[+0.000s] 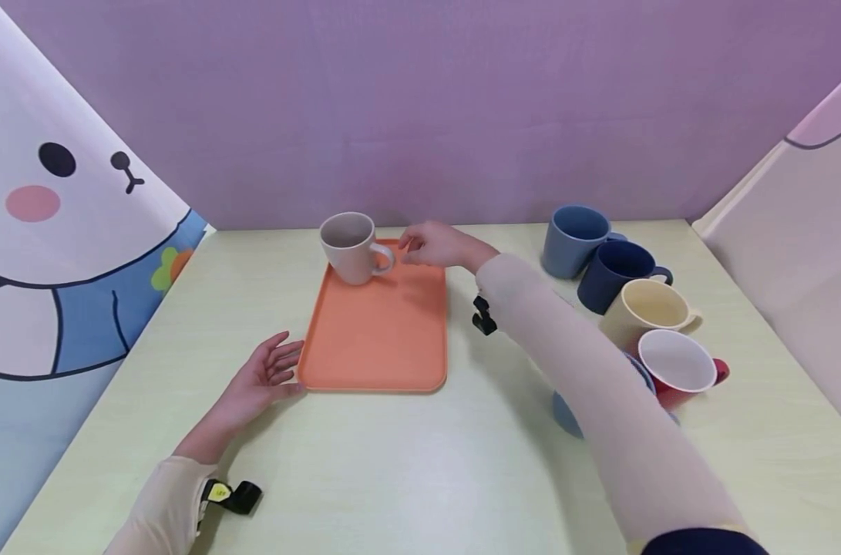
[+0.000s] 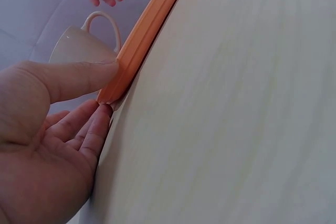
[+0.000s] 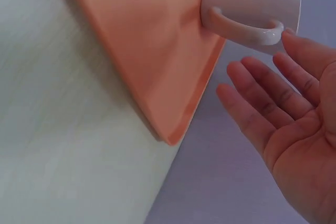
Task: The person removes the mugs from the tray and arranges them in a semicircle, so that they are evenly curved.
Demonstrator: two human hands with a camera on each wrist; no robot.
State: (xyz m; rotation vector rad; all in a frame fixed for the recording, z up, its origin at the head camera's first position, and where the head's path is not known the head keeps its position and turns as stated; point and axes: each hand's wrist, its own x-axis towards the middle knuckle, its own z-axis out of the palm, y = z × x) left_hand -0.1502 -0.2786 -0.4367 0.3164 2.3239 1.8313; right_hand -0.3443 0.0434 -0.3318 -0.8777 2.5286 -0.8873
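A pale pinkish-grey mug [image 1: 348,250] stands upright on the far left part of an orange tray [image 1: 371,347], its handle turned to the right. My right hand [image 1: 437,244] hovers over the tray's far right, fingers relaxed and nothing in them. In the right wrist view its thumb tip overlaps the mug's handle [image 3: 247,32], while the other fingers spread beside it. At the tray's near left corner is my left hand [image 1: 257,385], its thumb [image 2: 79,80] against the rim and its fingers loosely extended along the left side.
To the right stand a light blue mug [image 1: 573,243], a navy mug [image 1: 610,277], a cream mug [image 1: 642,308] and a red mug [image 1: 677,370] with a white inside. Another blue item [image 1: 566,416] is partly hidden under my right sleeve. A purple backdrop [image 1: 420,116] rises behind the table.
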